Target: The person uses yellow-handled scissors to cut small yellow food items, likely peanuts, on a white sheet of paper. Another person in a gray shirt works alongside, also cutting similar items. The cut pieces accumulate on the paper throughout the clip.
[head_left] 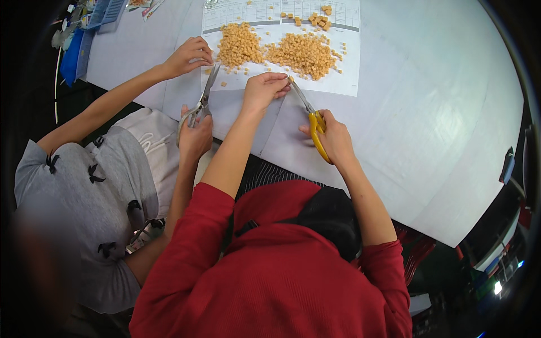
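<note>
My right hand (pixel 336 137) grips a pair of scissors (pixel 316 130) with yellow handles, their metal blades pointing up and left. At the blade tips my left hand (pixel 266 92) is closed in a pinch on what looks like a small tan cube (pixel 291 79). Just beyond, a wide pile of small tan cubes (pixel 304 55) lies on a printed paper sheet (pixel 345 79). A second pile of such cubes (pixel 239 45) sits to its left, nearly touching it. Some larger tan pieces (pixel 320 22) rest behind the piles.
At my left a co-worker in grey holds metal scissors (pixel 205 96) in one hand; the co-worker's other hand (pixel 191 56) is beside the left pile. Blue plastic baskets (pixel 104 14) stand at the far left. The white table (pixel 428 112) ends in an edge near my body.
</note>
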The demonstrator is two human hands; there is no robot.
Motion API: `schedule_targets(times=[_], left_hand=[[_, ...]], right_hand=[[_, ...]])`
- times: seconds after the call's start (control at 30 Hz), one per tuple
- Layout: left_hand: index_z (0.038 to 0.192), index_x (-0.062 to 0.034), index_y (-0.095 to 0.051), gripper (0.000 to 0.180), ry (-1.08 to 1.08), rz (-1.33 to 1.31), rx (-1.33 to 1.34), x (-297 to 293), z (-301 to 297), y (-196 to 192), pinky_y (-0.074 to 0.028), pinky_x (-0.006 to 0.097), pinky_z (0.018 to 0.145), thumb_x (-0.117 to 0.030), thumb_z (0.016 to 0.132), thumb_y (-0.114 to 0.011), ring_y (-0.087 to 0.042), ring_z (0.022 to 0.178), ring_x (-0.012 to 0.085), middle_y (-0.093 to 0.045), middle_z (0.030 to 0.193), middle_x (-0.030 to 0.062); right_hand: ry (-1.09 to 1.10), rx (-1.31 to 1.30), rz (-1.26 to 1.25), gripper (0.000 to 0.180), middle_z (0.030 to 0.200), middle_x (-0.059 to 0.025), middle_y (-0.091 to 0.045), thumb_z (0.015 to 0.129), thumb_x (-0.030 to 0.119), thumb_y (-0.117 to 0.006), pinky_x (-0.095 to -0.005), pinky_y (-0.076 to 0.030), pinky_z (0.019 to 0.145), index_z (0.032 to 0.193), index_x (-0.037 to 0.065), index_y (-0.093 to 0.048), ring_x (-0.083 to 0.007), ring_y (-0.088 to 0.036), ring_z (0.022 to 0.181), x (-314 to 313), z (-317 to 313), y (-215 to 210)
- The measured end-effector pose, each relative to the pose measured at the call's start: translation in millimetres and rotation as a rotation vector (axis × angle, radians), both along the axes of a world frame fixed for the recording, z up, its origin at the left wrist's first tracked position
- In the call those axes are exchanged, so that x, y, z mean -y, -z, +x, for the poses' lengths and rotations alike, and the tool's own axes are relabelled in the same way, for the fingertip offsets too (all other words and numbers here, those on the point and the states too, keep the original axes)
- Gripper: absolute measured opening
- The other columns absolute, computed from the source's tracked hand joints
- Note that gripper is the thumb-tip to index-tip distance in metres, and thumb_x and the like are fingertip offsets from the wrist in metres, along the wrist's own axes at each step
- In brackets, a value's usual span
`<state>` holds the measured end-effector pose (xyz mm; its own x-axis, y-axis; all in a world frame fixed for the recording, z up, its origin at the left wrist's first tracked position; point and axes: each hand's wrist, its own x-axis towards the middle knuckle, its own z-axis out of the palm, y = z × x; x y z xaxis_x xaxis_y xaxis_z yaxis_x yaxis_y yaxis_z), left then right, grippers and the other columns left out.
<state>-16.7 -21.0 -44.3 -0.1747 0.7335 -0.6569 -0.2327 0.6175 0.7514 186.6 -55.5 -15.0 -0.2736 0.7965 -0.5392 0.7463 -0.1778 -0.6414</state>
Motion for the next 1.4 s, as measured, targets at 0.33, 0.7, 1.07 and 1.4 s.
schedule_targets(times=[0.33, 0.7, 1.07, 1.4], left_hand=[[0.103, 0.0052, -0.063, 0.022, -0.084, -0.092, -0.024, -18, 15, 23, -0.056, 0.03, 0.076, -0.005, 0.084, -0.067, -0.068, 0.085, 0.0209, -0.068, 0.095, 0.0137], [0.102, 0.0073, -0.062, 0.018, -0.185, 0.015, 0.089, -32, 5, 23, -0.057, 0.03, 0.075, 0.0, 0.085, -0.063, -0.068, 0.085, 0.0229, -0.066, 0.094, 0.0156], [0.103, 0.0063, -0.059, 0.021, -0.18, -0.039, 0.077, -29, -13, 22, -0.057, 0.035, 0.082, -0.002, 0.085, -0.065, -0.066, 0.089, 0.0247, -0.065, 0.098, 0.0166], [0.1, 0.0039, -0.061, 0.017, -0.25, -0.06, 0.108, -29, -15, 29, -0.057, 0.033, 0.08, -0.001, 0.085, -0.065, -0.067, 0.088, 0.0232, -0.066, 0.097, 0.0143]], right_hand=[[-0.02, 0.033, -0.029, 0.067, 0.079, -0.022, -0.067, 0.075, 0.056, -0.07, -0.0454, -0.051, 0.065, 0.109, 0.001, -0.055, -0.0398, -0.065, 0.076, -20, 8, 21], [0.026, 0.017, -0.112, 0.07, 0.1, -0.0209, -0.064, 0.076, 0.058, -0.068, -0.0452, -0.05, 0.077, 0.115, 0.002, -0.051, -0.0364, -0.064, 0.093, -31, -5, 6], [0.005, 0.056, -0.036, 0.067, 0.091, -0.0201, -0.066, 0.074, 0.056, -0.071, -0.0454, -0.051, 0.069, 0.11, 0.002, -0.053, -0.0365, -0.065, 0.083, -32, -30, 12], [0.037, 0.051, -0.087, 0.066, 0.09, -0.0208, -0.067, 0.074, 0.055, -0.071, -0.0448, -0.051, 0.069, 0.109, 0.002, -0.054, -0.037, -0.065, 0.084, -33, -33, 10]])
